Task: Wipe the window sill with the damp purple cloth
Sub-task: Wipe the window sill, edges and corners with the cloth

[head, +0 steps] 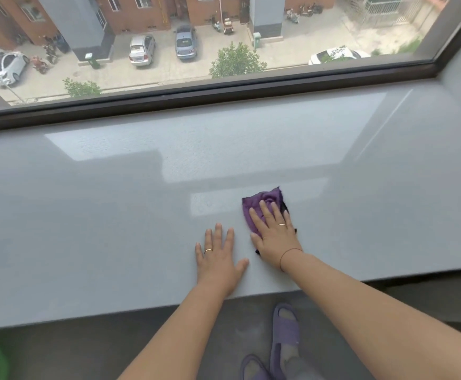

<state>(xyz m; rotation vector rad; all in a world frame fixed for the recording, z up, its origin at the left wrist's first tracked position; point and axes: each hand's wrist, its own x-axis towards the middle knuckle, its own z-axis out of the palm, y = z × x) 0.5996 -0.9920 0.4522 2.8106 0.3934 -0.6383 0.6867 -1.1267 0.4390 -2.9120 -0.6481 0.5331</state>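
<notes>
Purple crumpled cloth (262, 205) under flat right hand (274, 233).

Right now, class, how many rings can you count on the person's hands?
2: one on the left hand, flat on the window sill; one on the right hand, pressing the purple cloth.

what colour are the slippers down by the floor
Purple slippers, close to the cloth's shade; head view.

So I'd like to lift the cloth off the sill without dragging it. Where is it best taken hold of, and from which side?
Probably the far edge of the cloth: it lies flat on the sill, the right hand pressing its near part, and only that bunched far part shows free. Come from above on the window side and pinch the raised folds. The left hand rests flat beside it, free to do so.
</notes>
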